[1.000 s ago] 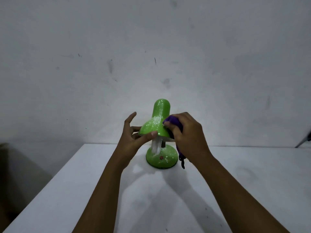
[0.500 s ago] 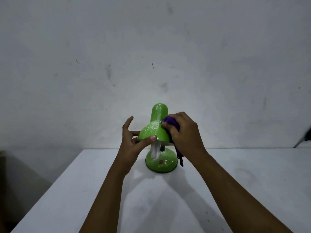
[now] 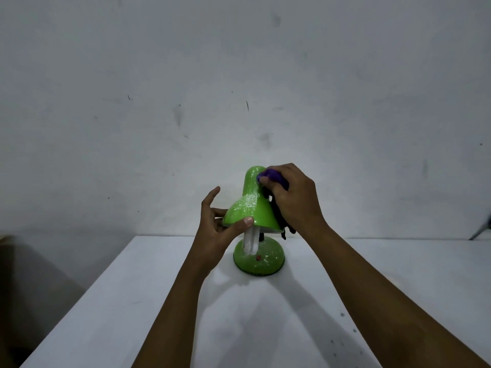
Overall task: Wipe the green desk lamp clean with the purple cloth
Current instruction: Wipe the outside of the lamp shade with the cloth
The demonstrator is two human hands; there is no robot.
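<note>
A green desk lamp (image 3: 249,208) stands on the white table (image 3: 159,301), its shade and round base speckled with white dust. A white bulb (image 3: 251,241) pokes out below the shade. My left hand (image 3: 216,229) grips the shade's lower left rim, thumb on the front edge. My right hand (image 3: 295,200) presses a bunched purple cloth (image 3: 272,176) against the upper right of the shade's neck. Most of the cloth is hidden under my fingers; a dark part hangs down behind the shade.
A pale, marked wall (image 3: 239,88) rises right behind the table. The table's left edge drops to a dark floor area (image 3: 39,288). A dark object (image 3: 482,229) pokes in at the right edge.
My right hand has slid the cloth upward from the shade's lower right side to its neck. The left hand keeps its hold on the rim.
</note>
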